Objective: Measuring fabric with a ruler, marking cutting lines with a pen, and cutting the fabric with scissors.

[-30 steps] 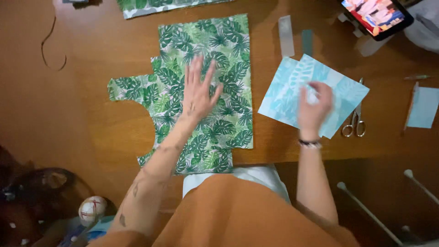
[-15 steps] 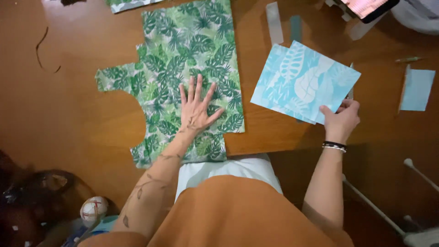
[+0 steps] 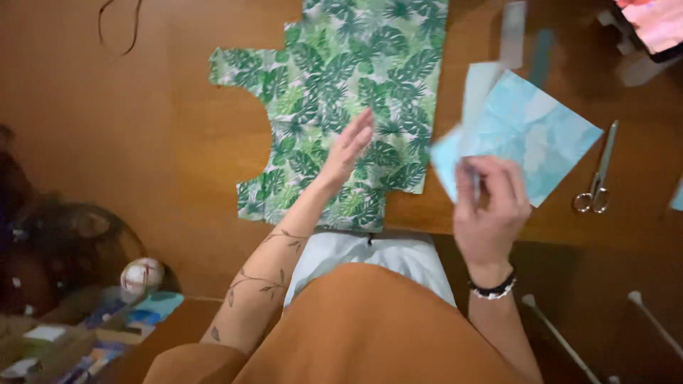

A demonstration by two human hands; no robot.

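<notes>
A cut piece of green leaf-print fabric [image 3: 334,92] lies flat on the wooden table [image 3: 142,142]. My left hand [image 3: 346,149] hovers edge-on over its lower part, fingers together and stretched, holding nothing. My right hand [image 3: 491,213] has lifted a light blue patterned piece of fabric [image 3: 530,131] off the table by its near corner; the piece is blurred and partly raised, to the right of the green fabric.
Scissors [image 3: 597,178] lie on the table right of the blue piece. A tablet [image 3: 658,25] sits at the far right corner, pale strips [image 3: 514,32] beside it. A cord [image 3: 117,25] lies far left. A small ball [image 3: 142,276] and clutter sit lower left.
My right hand has picked the blue piece up from the table. My left hand has lifted off the green fabric and turned on edge. The view has shifted closer.
</notes>
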